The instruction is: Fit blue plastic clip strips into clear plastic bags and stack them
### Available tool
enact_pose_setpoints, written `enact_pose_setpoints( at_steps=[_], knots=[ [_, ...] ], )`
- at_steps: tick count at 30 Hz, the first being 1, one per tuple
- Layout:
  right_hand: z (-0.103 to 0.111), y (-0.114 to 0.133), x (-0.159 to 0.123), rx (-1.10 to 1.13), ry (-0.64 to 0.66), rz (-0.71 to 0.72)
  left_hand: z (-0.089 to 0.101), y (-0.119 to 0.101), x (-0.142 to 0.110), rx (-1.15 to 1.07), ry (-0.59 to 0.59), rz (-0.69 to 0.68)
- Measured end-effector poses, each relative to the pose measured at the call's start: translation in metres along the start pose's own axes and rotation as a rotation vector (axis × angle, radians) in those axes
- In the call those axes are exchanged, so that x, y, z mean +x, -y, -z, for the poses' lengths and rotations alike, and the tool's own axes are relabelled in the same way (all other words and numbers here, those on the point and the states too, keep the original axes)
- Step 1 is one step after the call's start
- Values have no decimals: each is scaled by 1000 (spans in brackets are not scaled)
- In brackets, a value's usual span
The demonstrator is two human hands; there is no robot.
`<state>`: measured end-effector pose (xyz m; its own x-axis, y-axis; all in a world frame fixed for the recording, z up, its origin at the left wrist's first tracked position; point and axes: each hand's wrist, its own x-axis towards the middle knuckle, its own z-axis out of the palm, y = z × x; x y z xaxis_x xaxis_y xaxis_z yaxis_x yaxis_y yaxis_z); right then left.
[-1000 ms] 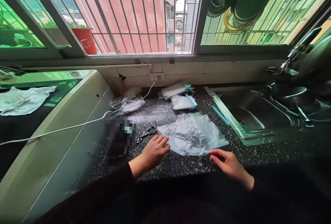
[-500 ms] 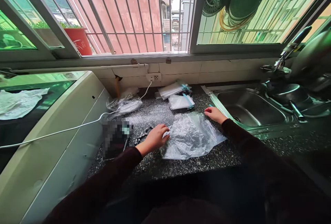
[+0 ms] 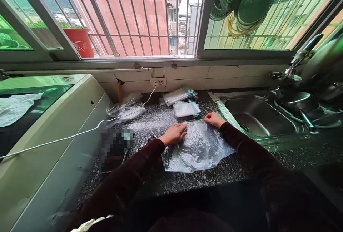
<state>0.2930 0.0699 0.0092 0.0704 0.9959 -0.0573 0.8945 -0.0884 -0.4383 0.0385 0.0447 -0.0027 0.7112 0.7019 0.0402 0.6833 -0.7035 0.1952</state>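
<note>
A clear, crinkled plastic bag (image 3: 198,149) lies flat on the dark speckled countertop (image 3: 158,183). My left hand (image 3: 174,134) rests on the bag's upper left part, its fingers stretched out. At the upper right edge of the bag, my right hand (image 3: 215,119) is closed in a pinch on the plastic. What exactly sits between those fingertips is too small to see. Behind the bag are a folded plastic bag with a blue strip (image 3: 186,108) and a stack of similar clear bags (image 3: 177,95).
A steel sink (image 3: 257,117) with a faucet (image 3: 296,58) is to the right. To the left are a pale appliance (image 3: 59,117), a white cable (image 3: 93,129), a blurred-out dark object (image 3: 114,149) and crumpled plastic (image 3: 128,110). A wall socket (image 3: 158,82) is behind.
My left hand has moved right and up onto the bag, its fingers straightening. My right hand has shifted left along the bag's upper edge. The view has shifted slightly.
</note>
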Motion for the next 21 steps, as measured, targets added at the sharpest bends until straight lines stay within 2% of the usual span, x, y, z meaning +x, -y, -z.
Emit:
enact_pose_setpoints(
  at_steps=[4, 11, 16, 21],
  knots=[
    [16, -17, -12, -95, -66, -71, -4, 4, -18, 63, -12, -26],
    [27, -36, -28, -160, -92, -140, -5, 10, -62, 146, -33, 80],
    [23, -31, -37, -152, -97, -135, 1, 7, -85, 162, 21, 133],
    [21, -13, -41, -81, -143, -75, 12, 9, -93, 77, 48, 177]
  ],
)
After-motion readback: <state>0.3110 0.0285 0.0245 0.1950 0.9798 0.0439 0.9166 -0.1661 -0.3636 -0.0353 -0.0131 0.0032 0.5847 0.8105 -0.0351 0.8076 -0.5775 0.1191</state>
